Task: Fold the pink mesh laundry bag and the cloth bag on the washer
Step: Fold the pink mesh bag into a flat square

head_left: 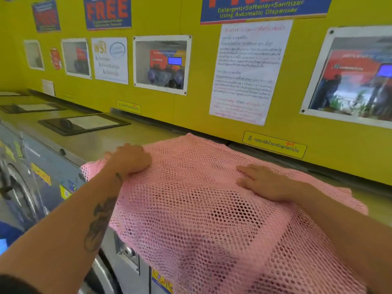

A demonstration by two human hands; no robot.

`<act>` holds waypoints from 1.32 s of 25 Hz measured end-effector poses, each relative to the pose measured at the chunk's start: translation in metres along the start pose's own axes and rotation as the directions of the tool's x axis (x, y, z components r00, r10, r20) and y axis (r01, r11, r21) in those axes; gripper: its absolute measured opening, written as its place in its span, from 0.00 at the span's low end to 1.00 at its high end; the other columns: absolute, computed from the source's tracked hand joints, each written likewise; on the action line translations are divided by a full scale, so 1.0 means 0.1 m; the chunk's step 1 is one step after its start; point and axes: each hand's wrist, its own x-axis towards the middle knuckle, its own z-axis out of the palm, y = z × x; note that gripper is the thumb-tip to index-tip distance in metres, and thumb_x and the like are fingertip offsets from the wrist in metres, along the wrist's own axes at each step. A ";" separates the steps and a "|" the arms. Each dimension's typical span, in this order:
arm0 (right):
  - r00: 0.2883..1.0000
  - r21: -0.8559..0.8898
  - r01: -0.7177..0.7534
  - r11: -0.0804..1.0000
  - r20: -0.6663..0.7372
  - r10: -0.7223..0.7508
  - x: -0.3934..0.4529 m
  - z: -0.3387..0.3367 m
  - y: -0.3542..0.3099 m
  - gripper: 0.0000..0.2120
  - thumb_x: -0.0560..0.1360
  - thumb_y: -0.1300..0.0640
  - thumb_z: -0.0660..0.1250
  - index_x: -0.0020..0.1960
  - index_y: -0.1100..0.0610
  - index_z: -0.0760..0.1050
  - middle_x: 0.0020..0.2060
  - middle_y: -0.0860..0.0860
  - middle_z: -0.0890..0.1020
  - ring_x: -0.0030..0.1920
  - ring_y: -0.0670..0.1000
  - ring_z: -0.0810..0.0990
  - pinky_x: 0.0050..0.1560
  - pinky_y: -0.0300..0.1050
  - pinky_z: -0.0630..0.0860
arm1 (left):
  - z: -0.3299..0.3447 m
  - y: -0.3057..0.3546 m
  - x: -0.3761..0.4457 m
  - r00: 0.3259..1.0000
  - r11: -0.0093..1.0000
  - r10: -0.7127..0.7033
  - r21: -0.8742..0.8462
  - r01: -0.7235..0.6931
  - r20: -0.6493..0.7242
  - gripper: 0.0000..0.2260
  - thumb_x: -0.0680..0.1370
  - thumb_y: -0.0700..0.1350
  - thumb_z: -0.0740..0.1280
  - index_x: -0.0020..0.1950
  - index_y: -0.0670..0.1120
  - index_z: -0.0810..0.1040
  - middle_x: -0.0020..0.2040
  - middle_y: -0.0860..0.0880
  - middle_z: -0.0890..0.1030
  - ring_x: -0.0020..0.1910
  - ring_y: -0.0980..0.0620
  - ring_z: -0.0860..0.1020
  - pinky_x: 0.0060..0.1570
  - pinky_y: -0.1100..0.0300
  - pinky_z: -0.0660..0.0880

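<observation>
The pink mesh laundry bag (197,198) lies spread over the top of the washer (110,141), and its near part hangs down over the washer's front. My left hand (129,159) rests on the bag's left edge with the fingers curled into the mesh. My right hand (263,181) lies flat on the bag's right part, fingers stretched out and pointing left. Something dark shows faintly through the mesh in the middle; I cannot tell what it is. I see no cloth bag in the open.
A yellow wall (191,107) with posters and notices rises right behind the washer top. A dark-framed lid panel (84,124) sits on the top to the left, with more beyond it. The washer's front and round door (19,187) are at lower left.
</observation>
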 end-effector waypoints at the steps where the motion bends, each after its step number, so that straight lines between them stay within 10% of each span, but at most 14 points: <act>1: 0.999 0.046 0.033 0.998 -0.020 -0.032 -0.04 -0.04 0.01 0.34 0.75 0.29 0.51 0.78 0.39 0.55 0.80 0.46 0.56 0.78 0.51 0.55 0.76 0.61 0.52 | -0.01 0.13 -0.03 0.999 0.999 0.024 -0.047 -0.025 -0.036 0.24 0.71 0.57 0.55 0.61 0.49 0.75 0.67 0.44 0.74 0.65 0.39 0.72 0.71 0.32 0.57; 4: 0.989 0.125 0.069 0.990 -0.141 -0.052 -0.23 -0.18 0.13 0.22 0.81 0.43 0.57 0.73 0.47 0.67 0.74 0.47 0.68 0.72 0.49 0.67 0.71 0.47 0.62 | -0.05 0.66 -0.22 0.968 0.974 0.181 -0.106 -0.201 -0.172 0.20 0.77 0.48 0.61 0.69 0.53 0.72 0.72 0.49 0.71 0.71 0.44 0.67 0.74 0.34 0.49; 8: 0.981 -0.009 0.089 0.996 -0.170 -0.089 -0.71 -0.33 0.45 0.17 0.80 0.48 0.62 0.68 0.45 0.72 0.69 0.44 0.73 0.67 0.46 0.70 0.69 0.45 0.65 | -0.03 1.21 -0.72 0.895 0.875 0.425 -0.190 -0.444 -0.137 0.17 0.78 0.54 0.62 0.67 0.55 0.73 0.65 0.51 0.77 0.63 0.48 0.74 0.68 0.42 0.67; 17: 0.977 -0.094 0.042 0.995 0.211 -0.022 -1.56 -0.61 1.02 0.25 0.73 0.51 0.69 0.68 0.38 0.67 0.64 0.42 0.74 0.62 0.44 0.75 0.64 0.48 0.73 | 0.06 2.16 -2.38 0.664 0.651 0.743 -0.326 -0.685 0.088 0.13 0.77 0.62 0.64 0.61 0.64 0.74 0.48 0.60 0.79 0.46 0.62 0.78 0.49 0.59 0.76; 23: 0.969 -0.191 0.163 0.968 0.217 -0.121 -1.56 -0.48 1.13 0.34 0.70 0.60 0.64 0.74 0.44 0.63 0.74 0.49 0.67 0.72 0.51 0.67 0.70 0.48 0.67 | 0.39 2.42 -2.84 0.794 0.809 0.527 0.106 -0.578 0.303 0.39 0.68 0.76 0.55 0.74 0.58 0.62 0.72 0.51 0.63 0.71 0.43 0.61 0.69 0.40 0.62; 33: 0.921 -0.401 0.294 0.868 -0.126 -0.370 -1.30 -0.27 1.25 0.26 0.69 0.63 0.62 0.64 0.44 0.67 0.57 0.50 0.80 0.55 0.55 0.79 0.46 0.50 0.76 | 0.60 2.68 -3.00 0.920 0.907 0.389 0.191 -0.375 -0.039 0.14 0.75 0.46 0.63 0.60 0.53 0.72 0.55 0.47 0.71 0.57 0.44 0.72 0.54 0.50 0.72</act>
